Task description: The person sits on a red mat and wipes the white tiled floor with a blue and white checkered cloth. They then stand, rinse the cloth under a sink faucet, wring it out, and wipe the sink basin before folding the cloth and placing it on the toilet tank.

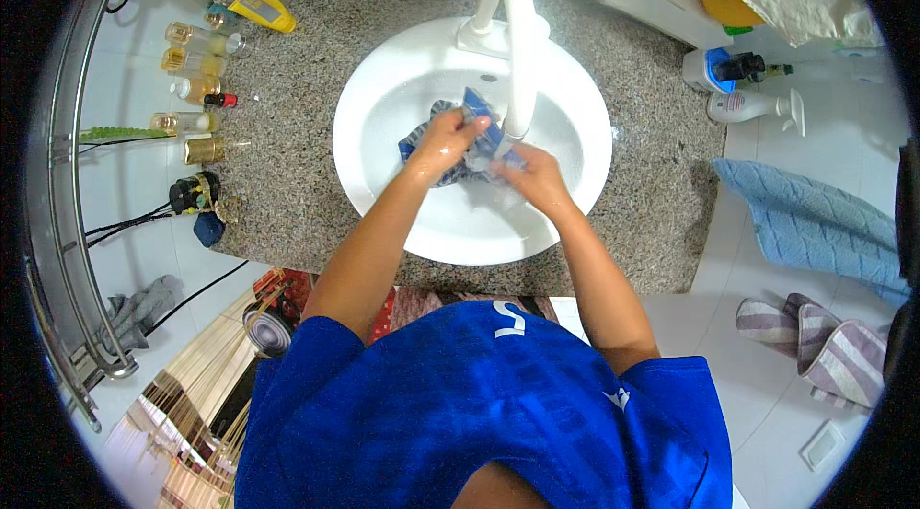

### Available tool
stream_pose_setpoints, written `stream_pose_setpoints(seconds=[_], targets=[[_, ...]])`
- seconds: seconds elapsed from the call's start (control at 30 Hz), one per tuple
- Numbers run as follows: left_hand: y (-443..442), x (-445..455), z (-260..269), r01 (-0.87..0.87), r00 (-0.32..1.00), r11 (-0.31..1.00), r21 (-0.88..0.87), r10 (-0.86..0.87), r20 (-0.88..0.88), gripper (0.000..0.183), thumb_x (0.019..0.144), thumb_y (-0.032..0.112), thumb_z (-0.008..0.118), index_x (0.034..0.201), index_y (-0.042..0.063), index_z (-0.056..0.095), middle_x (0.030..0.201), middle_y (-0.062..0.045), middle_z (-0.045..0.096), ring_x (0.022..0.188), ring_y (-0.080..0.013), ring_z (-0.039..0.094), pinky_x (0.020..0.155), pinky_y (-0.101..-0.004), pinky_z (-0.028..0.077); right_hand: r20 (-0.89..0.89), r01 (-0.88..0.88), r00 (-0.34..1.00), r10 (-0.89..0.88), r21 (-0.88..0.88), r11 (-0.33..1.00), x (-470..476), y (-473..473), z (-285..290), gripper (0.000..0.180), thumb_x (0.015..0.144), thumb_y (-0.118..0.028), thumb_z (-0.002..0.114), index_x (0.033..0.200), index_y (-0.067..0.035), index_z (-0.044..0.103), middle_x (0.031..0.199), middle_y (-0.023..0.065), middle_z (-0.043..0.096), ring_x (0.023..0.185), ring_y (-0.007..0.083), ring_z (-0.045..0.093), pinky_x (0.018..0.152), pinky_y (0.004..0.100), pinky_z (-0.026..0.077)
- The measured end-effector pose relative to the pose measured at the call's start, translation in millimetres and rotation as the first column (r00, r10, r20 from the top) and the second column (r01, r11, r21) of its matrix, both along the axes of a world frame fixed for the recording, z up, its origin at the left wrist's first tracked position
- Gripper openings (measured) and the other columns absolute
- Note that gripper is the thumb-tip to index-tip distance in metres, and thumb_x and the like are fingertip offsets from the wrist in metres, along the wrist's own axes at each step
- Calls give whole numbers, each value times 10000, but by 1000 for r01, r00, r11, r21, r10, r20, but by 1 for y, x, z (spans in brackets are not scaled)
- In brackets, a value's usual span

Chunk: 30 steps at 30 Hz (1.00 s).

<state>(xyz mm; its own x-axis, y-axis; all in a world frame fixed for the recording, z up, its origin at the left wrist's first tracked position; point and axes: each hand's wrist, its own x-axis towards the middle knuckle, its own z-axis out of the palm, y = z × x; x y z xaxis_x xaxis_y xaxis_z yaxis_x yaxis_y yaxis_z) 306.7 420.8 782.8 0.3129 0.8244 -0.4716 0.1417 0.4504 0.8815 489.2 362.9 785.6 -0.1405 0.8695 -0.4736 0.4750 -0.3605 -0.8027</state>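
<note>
A wet cloth [481, 108] with blue and dark patterned parts is stretched between my two hands inside the white oval sink [374, 200]. My left hand [444, 144] grips it on the left, thumb on top of the blue band. On the other side my right hand [533, 175] holds the blue end, its fingers blurred and partly wet. The spout of the white gooseneck faucet [519, 56] hangs just over the right part of the cloth. Water seems to run at its mouth. Dark patterned folds droop below my left hand.
Speckled granite countertop [287, 92] surrounds the sink. Several perfume bottles [198, 88] and a yellow tube [262, 7] line its left side. At right are a white spray bottle [747, 106], a lidded tub [708, 70] and a hanging blue towel [812, 221]. A metal rail [86, 113] runs along the left wall.
</note>
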Motion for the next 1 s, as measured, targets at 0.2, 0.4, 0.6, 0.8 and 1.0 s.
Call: stream_pose_setpoints(seconds=[0.2,0.4,0.6,0.8,1.0], targets=[[14,-21,7,-30,985,989,147,5,174,158,815,155,682,841,15,613,803,-30,608,756,-100,573,678,-246,457,-542,428,741,-395,-72,901,7,-4,51,191,857,-163,624,981,-21,591,875,30,607,792,103,561,688,252,459],[9,14,25,-58,922,982,182,-17,386,361,822,208,643,1155,85,576,1068,-74,593,1011,-203,562,856,-314,448,-315,248,908,-275,-125,961,-11,7,50,319,803,-139,642,1072,11,557,926,56,616,793,118,572,709,266,474],[-19,-13,-62,584,799,811,37,-566,-201,602,824,399,643,1276,37,480,1271,-135,512,1152,-243,494,974,-373,378,-837,474,121,-533,-423,772,16,1,65,231,913,-199,505,1031,-18,586,1000,94,647,912,208,627,850,363,497],[-13,-56,-39,337,941,927,166,-337,-34,382,837,323,653,1078,45,551,1017,-86,593,951,-185,552,821,-323,444,-860,574,42,-508,-396,717,35,-4,99,233,930,-206,477,1020,-29,598,999,88,653,921,219,627,859,368,492],[15,-101,13,199,977,955,222,-211,35,184,875,223,622,873,68,524,848,4,554,815,-94,526,746,-270,430,-742,593,150,-653,-461,660,36,2,66,271,936,-250,494,1030,-19,601,991,91,655,903,215,629,839,369,501]])
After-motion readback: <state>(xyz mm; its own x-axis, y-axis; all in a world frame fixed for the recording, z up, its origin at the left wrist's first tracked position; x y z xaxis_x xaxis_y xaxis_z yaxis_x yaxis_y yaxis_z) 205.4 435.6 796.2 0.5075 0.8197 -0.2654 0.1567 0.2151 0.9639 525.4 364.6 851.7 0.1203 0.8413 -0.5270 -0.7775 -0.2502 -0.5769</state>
